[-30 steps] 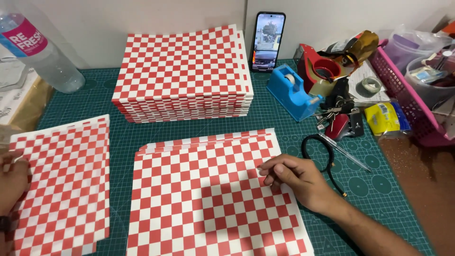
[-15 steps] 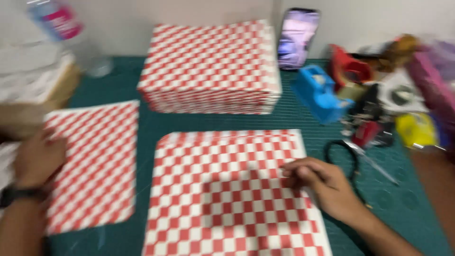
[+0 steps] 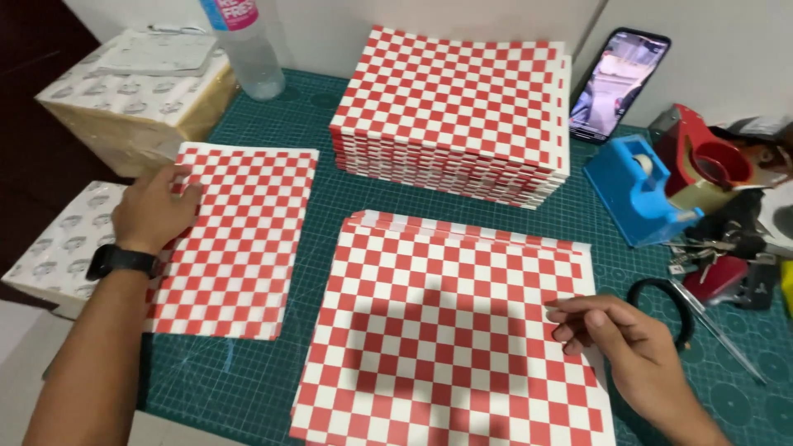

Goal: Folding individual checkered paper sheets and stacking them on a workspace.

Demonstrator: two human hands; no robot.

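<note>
two bare forearms enter from the bottom of the frame, no sleeves showing. the left hand point(image 3: 153, 211) has a black watch point(image 3: 122, 261) with a dark band at the wrist. the right hand point(image 3: 624, 343) wears nothing.

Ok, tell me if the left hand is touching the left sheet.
Touching. The head view shows the left hand lying flat on the left sheet, fingers over its upper left edge.

We had the tall stack of red-and-white checkered paper sheets point(image 3: 453, 111) at the back of the green cutting mat point(image 3: 314, 198), a single checkered sheet point(image 3: 235, 239) front left, the wide checkered sheet point(image 3: 450, 330) front centre, the blue tape dispenser point(image 3: 638, 188) right of the stack, and the clear plastic bottle point(image 3: 248, 49) behind left.
</note>
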